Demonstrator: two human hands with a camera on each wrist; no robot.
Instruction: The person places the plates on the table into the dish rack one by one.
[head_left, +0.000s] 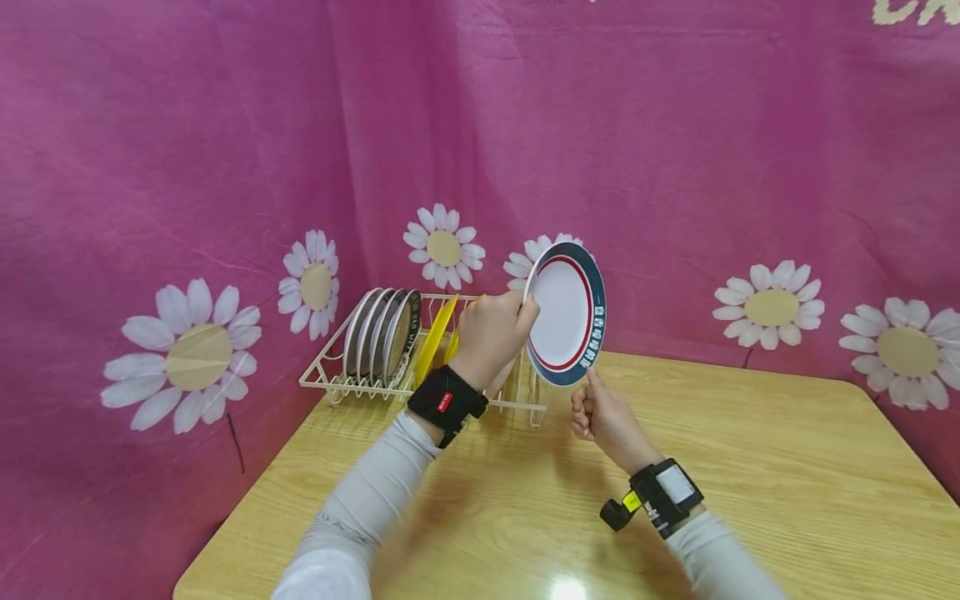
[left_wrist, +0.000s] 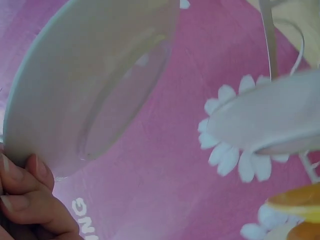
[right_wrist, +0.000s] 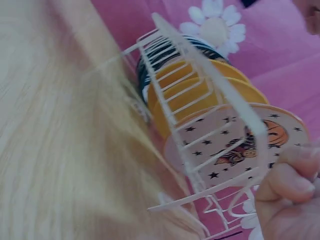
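My left hand point(head_left: 495, 333) grips the left rim of a white plate point(head_left: 558, 317) with a dark blue border and a red ring. The plate is raised above the table and stands nearly on edge, face toward the right. In the left wrist view its plain underside shows, with curled fingers point(left_wrist: 27, 195) at the rim. At the plate's lower rim, my right hand point(head_left: 611, 421) pinches the edge with the thumb up and the other fingers curled. Those curled fingers point(right_wrist: 292, 187) show in the right wrist view, where the plate's face is out of sight.
A white wire dish rack point(head_left: 330, 383) stands at the table's left back. Several dark-rimmed plates point(head_left: 375, 333) stand in it, then yellow plates point(right_wrist: 175, 95) and a plate with a pumpkin picture point(right_wrist: 220, 150). A pink flowered curtain point(head_left: 675, 167) hangs behind the wooden table point(head_left: 750, 433).
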